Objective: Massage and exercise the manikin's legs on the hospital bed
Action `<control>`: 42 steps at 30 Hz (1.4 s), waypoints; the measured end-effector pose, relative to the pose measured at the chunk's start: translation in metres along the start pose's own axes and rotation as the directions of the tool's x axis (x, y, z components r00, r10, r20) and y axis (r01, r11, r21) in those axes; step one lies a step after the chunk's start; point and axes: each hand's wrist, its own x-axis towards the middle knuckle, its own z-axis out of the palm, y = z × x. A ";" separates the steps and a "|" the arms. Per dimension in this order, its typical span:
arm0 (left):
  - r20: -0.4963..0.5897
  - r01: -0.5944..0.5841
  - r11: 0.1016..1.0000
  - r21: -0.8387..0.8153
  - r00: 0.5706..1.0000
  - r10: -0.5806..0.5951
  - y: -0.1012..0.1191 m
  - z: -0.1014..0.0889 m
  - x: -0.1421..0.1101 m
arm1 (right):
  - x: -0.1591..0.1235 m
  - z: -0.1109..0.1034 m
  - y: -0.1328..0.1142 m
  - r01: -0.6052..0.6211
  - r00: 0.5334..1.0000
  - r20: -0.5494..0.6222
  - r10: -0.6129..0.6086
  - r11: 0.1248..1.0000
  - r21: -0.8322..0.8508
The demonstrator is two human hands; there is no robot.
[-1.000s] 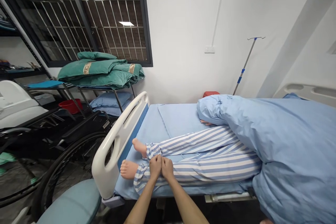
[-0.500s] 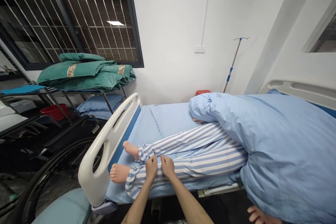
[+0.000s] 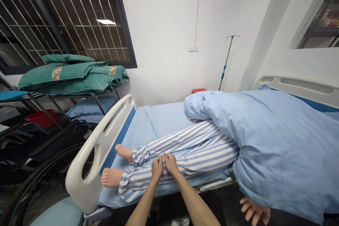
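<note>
My left hand (image 3: 157, 167) and my right hand (image 3: 170, 162) sit side by side over the near leg of blue-and-white striped trousers (image 3: 209, 157). Both are closed, knuckles up, nearly touching; whether cloth is pinched in them is hidden. The trousers are on a figure lying on the bed, with a near bare foot (image 3: 111, 177) and a far bare foot (image 3: 124, 152) at the left. A light blue quilt (image 3: 275, 134) covers the upper body. From under it a hand (image 3: 255, 211) hangs by the near side, and fingers (image 3: 193, 119) peek out at the far side.
A white footboard (image 3: 99, 162) rises left of the feet. Beyond it are a wheelchair (image 3: 53, 173), a red basin (image 3: 42, 117) and a rack with folded green bedding (image 3: 74, 76). A drip pole (image 3: 225, 63) stands behind the bed. A padded seat (image 3: 59, 213) is at lower left.
The view has swung slightly right, so the bed and room sit further left. My closed hands have shifted a little up the near leg, away from the feet.
</note>
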 end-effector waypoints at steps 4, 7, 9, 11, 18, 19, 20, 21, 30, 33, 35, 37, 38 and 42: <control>-0.011 0.012 1.000 0.025 1.000 -0.012 0.006 0.009 -0.003 | 0.002 -0.016 0.004 0.017 0.999 -0.036 -0.015 0.999 0.045; 0.008 0.029 0.997 -0.067 1.000 -0.028 0.015 0.020 -0.001 | 0.000 -0.029 0.013 -0.047 0.998 -0.044 0.050 0.996 0.076; 0.048 0.042 0.993 -0.108 0.998 -0.037 0.020 0.028 -0.001 | -0.002 -0.037 0.018 -0.069 0.997 -0.035 0.073 0.993 0.092; 0.068 0.055 0.993 -0.104 0.997 -0.048 0.025 0.036 -0.002 | 0.000 -0.045 0.020 -0.045 0.998 -0.049 0.050 0.994 0.096; 0.099 0.057 0.980 -0.193 0.994 -0.038 0.047 0.063 -0.012 | -0.003 -0.072 0.040 -0.074 0.997 -0.037 0.072 0.995 -0.073; 0.116 0.056 0.978 -0.202 0.993 -0.033 0.049 0.067 -0.014 | -0.004 -0.075 0.043 -0.069 0.998 -0.005 0.068 0.993 -0.093; 0.129 0.059 0.978 -0.202 0.991 -0.034 0.051 0.070 -0.016 | -0.004 -0.078 0.045 -0.057 0.998 0.024 0.060 0.993 -0.103; 0.134 0.065 0.979 -0.194 0.990 -0.039 0.053 0.074 -0.017 | -0.004 -0.082 0.047 -0.044 0.998 0.042 0.049 0.994 -0.105; 0.161 0.001 0.991 -0.132 0.987 0.021 0.083 0.107 -0.018 | 0.001 -0.127 0.064 -0.067 0.992 -0.107 0.069 0.997 0.029; 0.187 -0.017 0.999 -0.034 0.982 0.023 0.086 0.122 -0.025 | 0.001 -0.140 0.066 -0.048 0.987 -0.149 0.059 0.996 0.080; 0.195 -0.005 0.999 -0.049 0.981 0.014 0.089 0.130 -0.028 | 0.001 -0.148 0.069 -0.041 0.979 -0.194 0.057 0.996 0.083; 0.206 0.007 0.992 -0.126 0.978 0.019 0.093 0.139 -0.029 | 0.000 -0.154 0.075 -0.065 0.974 -0.214 0.077 0.996 0.062; 0.209 0.005 0.987 -0.162 0.978 0.029 0.096 0.143 -0.029 | 0.000 -0.157 0.079 -0.080 0.973 -0.211 0.089 0.995 0.050; 0.224 0.019 0.981 -0.191 0.974 0.024 0.105 0.160 -0.028 | 0.000 -0.166 0.088 -0.085 0.970 -0.223 0.094 0.995 0.050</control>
